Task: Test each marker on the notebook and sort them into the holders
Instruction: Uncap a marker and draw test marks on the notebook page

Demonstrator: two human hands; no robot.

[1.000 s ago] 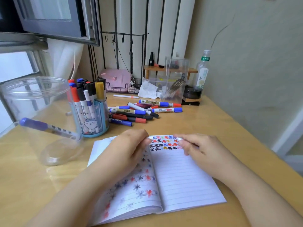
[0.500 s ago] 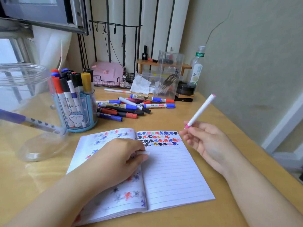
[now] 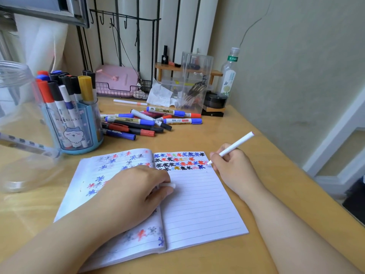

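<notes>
An open lined notebook (image 3: pixel 197 204) lies on the wooden desk, its right page topped with rows of coloured star marks. My right hand (image 3: pixel 233 169) grips a thin white marker (image 3: pixel 235 145), with the tip touching the right end of the star rows. My left hand (image 3: pixel 134 192) rests on the notebook's spine and pinches the white cap (image 3: pixel 168 185). A blue holder (image 3: pixel 79 125) full of upright markers stands at the left. A clear jar (image 3: pixel 23 125) at the far left holds one blue-capped marker. Several loose markers (image 3: pixel 150 121) lie behind the notebook.
A clear acrylic organiser (image 3: pixel 194 82), a plastic bottle (image 3: pixel 229 76), a pink case in a wire tray (image 3: pixel 116 82), crumpled tissue (image 3: pixel 160 95) and one thin white pen (image 3: pixel 129 102) sit along the back. The desk's edge runs down the right side.
My hands pulled the cap off the white marker. My right hand swung the marker up, then brought its tip down onto the page's star rows. My left hand moved down the spine with the cap.
</notes>
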